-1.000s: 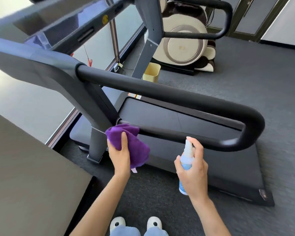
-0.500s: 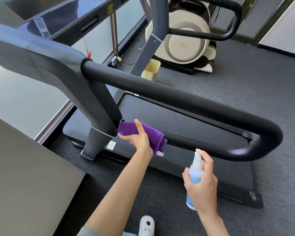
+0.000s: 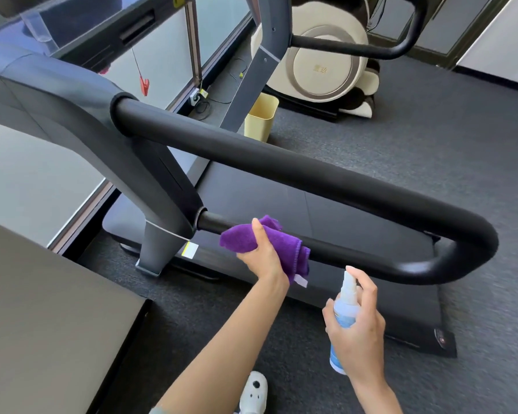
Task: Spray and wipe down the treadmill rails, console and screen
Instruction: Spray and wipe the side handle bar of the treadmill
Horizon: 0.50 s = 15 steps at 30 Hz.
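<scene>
The left hand (image 3: 262,258) grips the cloth (image 3: 265,245) around the lower rail (image 3: 356,256), whose long axis runs from 10 o'clock to 4 o'clock. The unwiped stretch lies at 4 o'clock from the cloth. The right hand (image 3: 356,327) holds the bottle (image 3: 344,312) at 5 o'clock, a finger on the nozzle.

Bare forearms, no watch or rings visible; pale grey-blue sleeve edge (image 3: 159,410) at the left elbow; white perforated clog (image 3: 254,391) below.
</scene>
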{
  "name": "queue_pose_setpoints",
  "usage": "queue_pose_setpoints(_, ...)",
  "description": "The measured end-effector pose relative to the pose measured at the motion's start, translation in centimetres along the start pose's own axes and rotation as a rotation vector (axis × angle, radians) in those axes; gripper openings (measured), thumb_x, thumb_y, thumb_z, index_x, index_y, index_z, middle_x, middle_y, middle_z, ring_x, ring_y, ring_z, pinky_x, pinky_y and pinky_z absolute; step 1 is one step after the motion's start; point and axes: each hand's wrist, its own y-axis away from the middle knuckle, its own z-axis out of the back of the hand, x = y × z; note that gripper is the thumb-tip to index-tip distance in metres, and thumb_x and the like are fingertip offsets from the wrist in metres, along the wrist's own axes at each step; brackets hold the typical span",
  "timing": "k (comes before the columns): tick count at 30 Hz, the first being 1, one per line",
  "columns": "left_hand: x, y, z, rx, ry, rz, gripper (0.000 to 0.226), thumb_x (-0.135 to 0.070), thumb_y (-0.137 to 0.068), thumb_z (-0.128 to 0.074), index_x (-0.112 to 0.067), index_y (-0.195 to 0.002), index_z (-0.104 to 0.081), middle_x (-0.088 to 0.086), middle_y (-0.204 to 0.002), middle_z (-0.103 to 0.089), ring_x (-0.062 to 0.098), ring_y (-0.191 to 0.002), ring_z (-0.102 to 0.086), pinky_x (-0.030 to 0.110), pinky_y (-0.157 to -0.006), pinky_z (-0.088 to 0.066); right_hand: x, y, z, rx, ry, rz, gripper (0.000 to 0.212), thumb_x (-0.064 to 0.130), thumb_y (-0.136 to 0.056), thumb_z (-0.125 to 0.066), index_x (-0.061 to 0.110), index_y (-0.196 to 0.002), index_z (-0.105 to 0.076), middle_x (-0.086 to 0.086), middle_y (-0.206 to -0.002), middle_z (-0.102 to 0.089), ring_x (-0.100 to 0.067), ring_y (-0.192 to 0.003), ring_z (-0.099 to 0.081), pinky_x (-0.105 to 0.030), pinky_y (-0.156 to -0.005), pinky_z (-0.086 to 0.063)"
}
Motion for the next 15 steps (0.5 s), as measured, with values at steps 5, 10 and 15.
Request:
queue_pose_setpoints(5,-2.4,-1.0,1.0,-0.045,-0.028,-0.035,0.076,-0.052,-0.076,-0.074,-0.016,-0.135,-0.042,0.002,-0.120,-0.060,0.016,-0.089,-0.062,0.035,-0.085,-0.050,0.9,-1.0,-0.5,0.017,-0.017,0.061,0.071,-0.006,-0.081,-0.071,0.037,-0.129,-0.041,-0.003,-0.110,-0.066,-0.020,-0.089,-0.063,-0.037,-0.084,-0.054)
queue_pose_setpoints(10,-7.6,-3.6,1.7,-0.150,-0.144,0.001,0.081,-0.051,-0.083,-0.067,-0.012,-0.144,-0.031,0.005,-0.124,-0.055,0.027,-0.107,-0.057,0.040,-0.090,-0.045,1.8,-1.4,-0.8,-0.006,-0.046,0.130,0.071,-0.007,-0.079,-0.072,0.034,-0.129,-0.042,0.004,-0.109,-0.064,-0.002,-0.079,-0.055,-0.017,-0.078,-0.048)
queue_pose_setpoints(15,-6.2,-2.8,1.1,-0.182,-0.197,-0.008,0.085,-0.052,-0.079,-0.071,-0.008,-0.142,-0.034,0.007,-0.130,-0.056,0.030,-0.112,-0.059,0.043,-0.096,-0.048,1.8,-0.6,-0.3,-0.062,-0.028,0.128,0.071,-0.009,-0.079,-0.071,0.031,-0.130,-0.042,0.003,-0.116,-0.064,-0.008,-0.084,-0.057,-0.016,-0.082,-0.046)
